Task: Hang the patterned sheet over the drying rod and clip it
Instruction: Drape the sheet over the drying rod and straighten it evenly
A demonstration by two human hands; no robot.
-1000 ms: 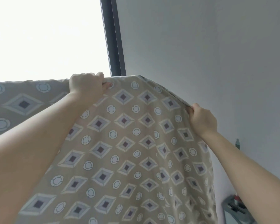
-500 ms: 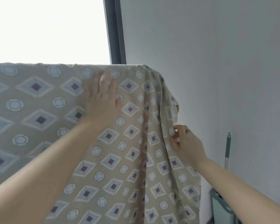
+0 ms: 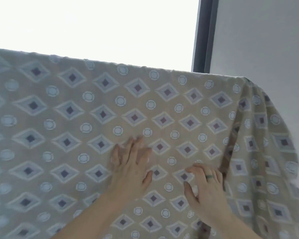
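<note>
Nearest the camera, two bare forearms come up from the bottom edge & end in hands laid on the patterned sheet [image 3: 145, 104]. All places below are given relative to that sheet.

Left hand [image 3: 130, 167]: flat on the sheet's front face, roughly mid-width & well below the top fold. Fingers spread & pointing up, thumb out to the side, palm against the cloth. Not gripping anything. Fingertips are motion-blurred.

Right hand [image 3: 204, 186]: also on the front face, just beside the left hand & a bit lower, close to where the flat part of the sheet gives way to hanging folds. Fingers loosely curled w/ tips touching the cloth, thumb apart from them; no fabric pinched that I can see. A green ring [image 3: 208, 176] sits on one finger.

The sheet itself: tan w/ grey-blue diamonds & pale circles. It hangs w/ its top fold running in a straight line that slopes down toward the right, fabric spread fairly smooth across the front. Its right end droops off in bunched vertical folds. Whatever it hangs over is covered by the cloth, so can't make it out.

Behind the sheet, above its top fold: bright window [image 3: 93, 23], blown out white. A dark window frame [image 3: 205, 33] stands upright above the sheet's right end. Past that, a plain grey-white wall [image 3: 266, 40].
</note>
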